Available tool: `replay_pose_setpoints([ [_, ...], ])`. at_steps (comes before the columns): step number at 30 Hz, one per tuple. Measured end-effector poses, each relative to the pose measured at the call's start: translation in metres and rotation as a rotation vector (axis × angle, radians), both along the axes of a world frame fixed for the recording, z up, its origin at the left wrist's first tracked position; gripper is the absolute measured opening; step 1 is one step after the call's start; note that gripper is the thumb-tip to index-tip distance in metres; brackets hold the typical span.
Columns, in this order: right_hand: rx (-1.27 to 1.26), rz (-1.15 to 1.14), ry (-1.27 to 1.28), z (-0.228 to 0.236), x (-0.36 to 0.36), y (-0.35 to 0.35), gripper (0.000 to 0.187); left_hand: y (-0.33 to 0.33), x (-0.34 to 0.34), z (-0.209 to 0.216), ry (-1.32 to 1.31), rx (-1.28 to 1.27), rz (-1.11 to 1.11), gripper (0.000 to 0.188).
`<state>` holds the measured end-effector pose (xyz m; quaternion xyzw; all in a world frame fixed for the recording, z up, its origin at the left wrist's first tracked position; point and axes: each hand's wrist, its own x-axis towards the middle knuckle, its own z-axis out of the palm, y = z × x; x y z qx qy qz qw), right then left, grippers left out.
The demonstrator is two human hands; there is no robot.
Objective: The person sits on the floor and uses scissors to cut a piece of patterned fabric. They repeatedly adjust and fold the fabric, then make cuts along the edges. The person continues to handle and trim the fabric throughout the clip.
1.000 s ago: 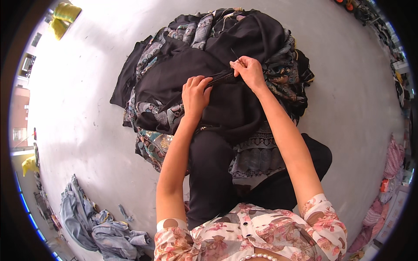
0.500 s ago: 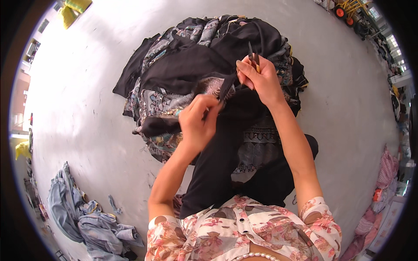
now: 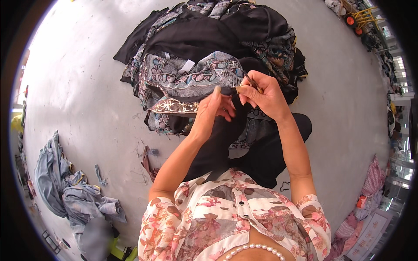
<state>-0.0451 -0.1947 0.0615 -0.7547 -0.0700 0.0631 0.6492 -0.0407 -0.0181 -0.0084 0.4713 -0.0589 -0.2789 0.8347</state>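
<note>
My right hand (image 3: 265, 95) is closed around small dark thread snips (image 3: 252, 81), their tips pointing up and left. Its thumb and forefinger meet at the edge of a patterned grey-and-black cloth (image 3: 196, 78). Beside that edge, my left hand (image 3: 211, 111) has its thumb raised and its fingers apart, with no cloth visibly pinched between them. A small white label (image 3: 188, 65) shows on the cloth. Behind it rises a big heap of black and patterned fabric (image 3: 191, 35). A gold-patterned band (image 3: 174, 106) shows left of my left hand.
Faded blue denim garments (image 3: 78, 187) lie on the grey floor (image 3: 344, 100) at the lower left. Thread scraps are scattered near the heap. Pink checked bundles (image 3: 373, 176) line the right side, and a yellow cart with orange wheels (image 3: 359, 19) stands far right.
The view has shifted, so the heap sits higher. The patterned cloth now lies spread out with its label showing. My left hand's fingers have opened; the snips stay in my right hand.
</note>
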Motion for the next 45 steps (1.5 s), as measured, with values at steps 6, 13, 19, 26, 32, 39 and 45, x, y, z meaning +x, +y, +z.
replay_pose_setpoints([
  [6,-0.011,0.011,-0.043,0.004,0.008,0.005,0.022,-0.016,0.005,0.008,0.023,-0.201,0.312,0.012],
  [13,0.207,-0.138,-0.051,-0.005,0.031,0.014,0.018,-0.017,0.012,0.007,0.191,-0.487,0.347,0.013],
  [19,0.095,-0.166,-0.152,-0.011,0.043,0.015,0.017,-0.016,0.008,0.002,0.133,-0.359,0.488,0.012],
  [26,-0.27,-0.377,-0.284,-0.002,-0.013,0.015,0.021,-0.006,0.008,0.0,0.188,-0.5,0.458,0.013],
  [32,-0.221,-0.266,-0.07,-0.017,-0.041,0.021,0.02,-0.007,0.007,-0.003,0.18,-0.537,0.435,0.011],
  [39,-0.3,-0.253,-0.103,-0.02,-0.035,0.021,0.018,-0.007,0.006,-0.01,0.079,-0.489,0.434,0.012],
  [45,-0.322,-0.226,-0.146,-0.017,-0.026,0.026,0.019,-0.011,0.003,-0.006,-0.008,-0.404,0.403,0.01],
])
